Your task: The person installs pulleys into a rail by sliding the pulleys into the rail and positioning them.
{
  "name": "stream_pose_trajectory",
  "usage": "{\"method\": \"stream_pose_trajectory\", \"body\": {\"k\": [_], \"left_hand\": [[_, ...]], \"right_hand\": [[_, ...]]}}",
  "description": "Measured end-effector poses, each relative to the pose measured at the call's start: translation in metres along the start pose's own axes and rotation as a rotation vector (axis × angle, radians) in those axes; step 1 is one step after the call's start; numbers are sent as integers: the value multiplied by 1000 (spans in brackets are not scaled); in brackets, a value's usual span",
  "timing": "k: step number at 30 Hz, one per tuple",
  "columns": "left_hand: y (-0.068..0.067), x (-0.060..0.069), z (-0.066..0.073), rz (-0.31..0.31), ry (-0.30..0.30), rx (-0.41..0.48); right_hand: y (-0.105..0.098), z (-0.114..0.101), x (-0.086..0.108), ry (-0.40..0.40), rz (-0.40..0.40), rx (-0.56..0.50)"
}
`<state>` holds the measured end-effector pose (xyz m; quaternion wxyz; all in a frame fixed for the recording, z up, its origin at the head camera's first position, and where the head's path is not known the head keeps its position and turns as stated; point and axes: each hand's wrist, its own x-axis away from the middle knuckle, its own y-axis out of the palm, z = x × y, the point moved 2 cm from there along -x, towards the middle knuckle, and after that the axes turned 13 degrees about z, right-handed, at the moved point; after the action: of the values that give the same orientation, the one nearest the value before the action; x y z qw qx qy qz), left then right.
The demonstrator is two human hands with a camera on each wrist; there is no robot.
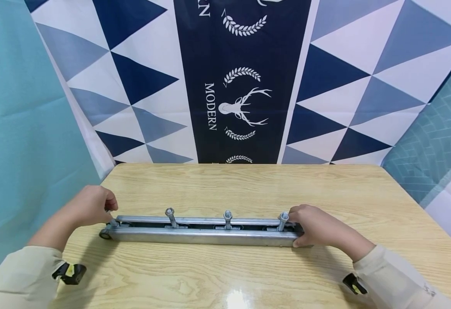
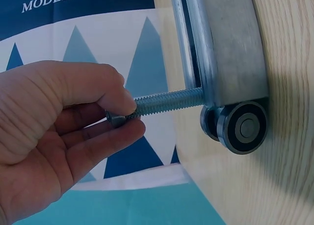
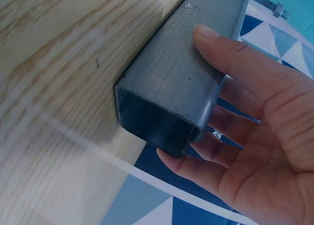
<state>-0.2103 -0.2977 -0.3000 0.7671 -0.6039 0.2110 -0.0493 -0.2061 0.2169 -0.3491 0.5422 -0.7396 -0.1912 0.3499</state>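
A long metal C-shaped rail lies across the table with its slot facing up. My left hand is at the rail's left end. In the left wrist view, its thumb and fingers pinch the nut end of a threaded bolt. The bolt belongs to a trolley whose roller wheels sit just outside the rail's end. My right hand grips the rail's right end, with the thumb on the near wall and fingers around the far side. The hollow square end shows in the right wrist view.
Several more bolts with nuts, such as the middle bolt, stand up from the slot. The wooden table extends around the rail. A patterned cloth hangs behind, with a teal sheet on the left.
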Motion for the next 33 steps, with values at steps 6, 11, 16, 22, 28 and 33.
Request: {"method": "stream_pose_trajectory", "body": {"k": [6,11,16,22,28,33], "left_hand": [[2,-2,6,-12,11,2],[3,-5,12,-17,8,15],[4,-7,15,-20,21,23],[5,-9,18,-14,35,36],[6,-10,22,-18,39,40],[7,-11,24,-15,49,22]], "right_hand": [[1,0,0,8,-5,3],[1,0,0,9,-6,3],[1,0,0,6,-3,0],[0,0,-1,-2,5,-1],[0,-1,-1,-3,3,0],[1,-1,-1,2,0,0]]}}
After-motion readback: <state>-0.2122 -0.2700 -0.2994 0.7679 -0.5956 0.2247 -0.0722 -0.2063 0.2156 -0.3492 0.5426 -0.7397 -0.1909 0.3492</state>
